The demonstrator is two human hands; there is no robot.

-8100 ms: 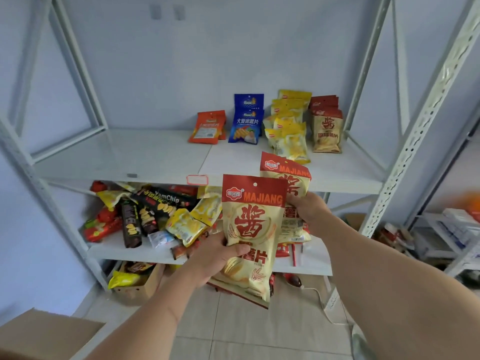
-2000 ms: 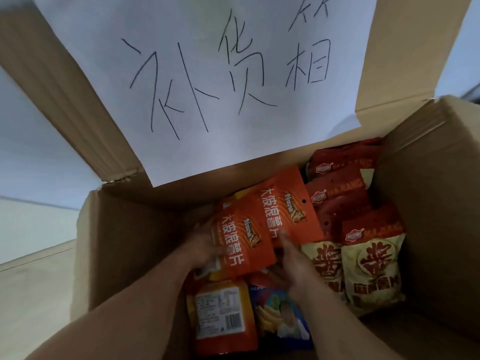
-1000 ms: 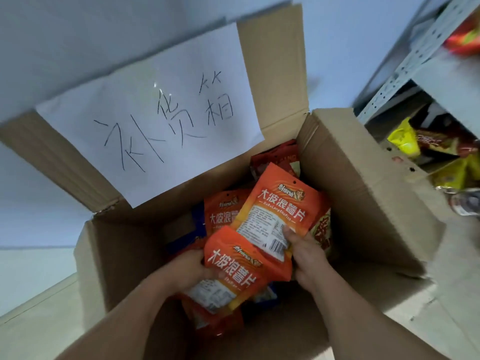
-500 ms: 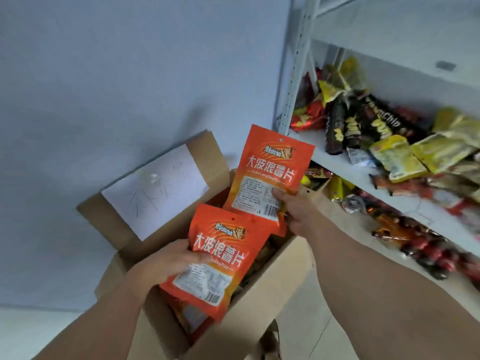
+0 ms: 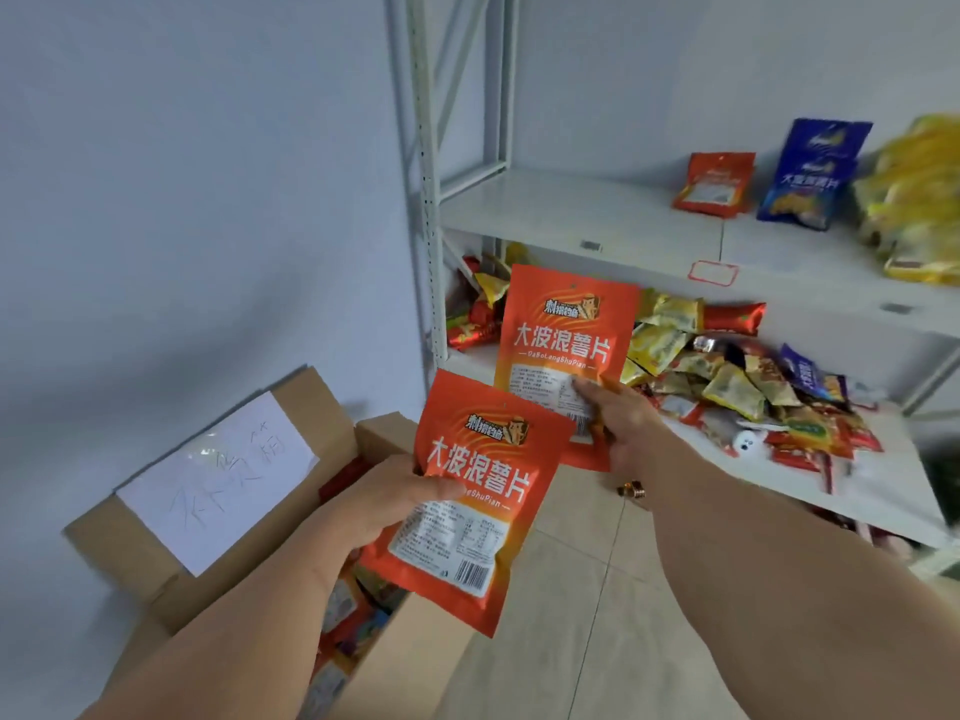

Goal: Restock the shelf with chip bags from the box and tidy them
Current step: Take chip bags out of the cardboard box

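Two upright orange chip bags point(image 5: 483, 491) point(image 5: 566, 330), print-side out, above open cardboard box point(image 5: 249, 589); white shelf point(image 5: 571, 210) beyond

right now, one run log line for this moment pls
phase: carry to shelf | left hand: holds orange chip bag | right hand: holds second orange bag | box: open | upper shelf: not yet restocked

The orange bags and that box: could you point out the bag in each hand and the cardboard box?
Left-hand orange bag point(image 5: 485, 475), head view, front lettering.
Right-hand orange bag point(image 5: 569, 324), head view, front lettering.
Cardboard box point(image 5: 322, 402), head view, raised rear flap.
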